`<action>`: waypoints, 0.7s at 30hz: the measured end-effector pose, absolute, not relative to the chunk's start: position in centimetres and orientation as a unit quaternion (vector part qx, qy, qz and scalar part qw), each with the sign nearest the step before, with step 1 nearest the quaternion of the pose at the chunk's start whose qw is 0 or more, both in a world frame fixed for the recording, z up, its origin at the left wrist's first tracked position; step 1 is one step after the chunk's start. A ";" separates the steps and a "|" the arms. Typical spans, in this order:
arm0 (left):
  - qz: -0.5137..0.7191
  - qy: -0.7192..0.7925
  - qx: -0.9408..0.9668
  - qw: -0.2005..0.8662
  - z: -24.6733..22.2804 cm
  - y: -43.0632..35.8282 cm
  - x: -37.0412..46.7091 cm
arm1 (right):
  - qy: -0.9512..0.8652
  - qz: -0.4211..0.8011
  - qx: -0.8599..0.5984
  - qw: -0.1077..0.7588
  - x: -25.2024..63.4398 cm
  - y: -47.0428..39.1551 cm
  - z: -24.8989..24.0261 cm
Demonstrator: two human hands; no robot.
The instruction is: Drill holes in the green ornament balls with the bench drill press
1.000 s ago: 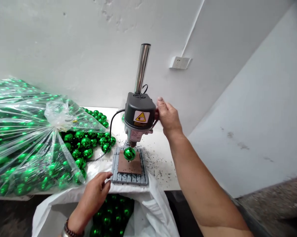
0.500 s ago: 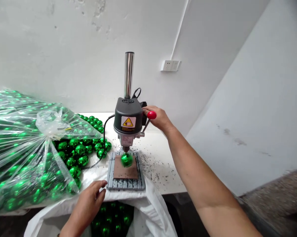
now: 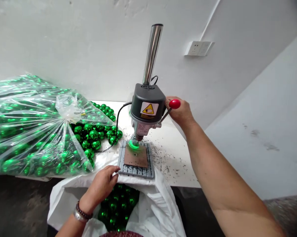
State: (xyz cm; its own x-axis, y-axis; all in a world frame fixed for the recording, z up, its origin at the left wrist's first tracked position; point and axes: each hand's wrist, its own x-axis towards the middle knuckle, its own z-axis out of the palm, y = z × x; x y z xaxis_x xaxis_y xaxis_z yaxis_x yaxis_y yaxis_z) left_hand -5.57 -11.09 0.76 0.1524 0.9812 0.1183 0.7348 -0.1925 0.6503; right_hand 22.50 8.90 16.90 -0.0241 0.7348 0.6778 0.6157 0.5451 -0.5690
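Note:
A bench drill press (image 3: 149, 102) stands on the table, its chuck (image 3: 139, 138) above a brown board (image 3: 136, 157) on the slotted grey base (image 3: 148, 173). A shiny green ball (image 3: 133, 144), smeared by motion, is just below and left of the chuck. My right hand (image 3: 180, 112) is closed at the lever handle on the press's right side, behind a red knob (image 3: 174, 104); its fingertips are hidden. My left hand (image 3: 106, 179) holds nothing, thumb and fingers apart, fingertips by the base's left front corner. Under it a white sack (image 3: 155, 204) hangs open, with green balls (image 3: 119, 205) inside.
A large clear plastic bag (image 3: 40, 128) of green balls lies at left, with loose balls (image 3: 94, 135) beside it. A black cord (image 3: 117, 121) runs from the press. Dark shavings (image 3: 163, 161) litter the white table. A wall socket (image 3: 199, 48) is behind.
The ball sat centred on the board under the chuck; now it is blurred, farther back and left, baring a hole in the board. The view has shifted; both hands keep their places.

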 end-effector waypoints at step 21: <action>0.272 0.593 0.708 0.269 -0.7 -11.5 -5.7 | -0.597 0.175 -0.563 0.544 24.7 5.9 12.4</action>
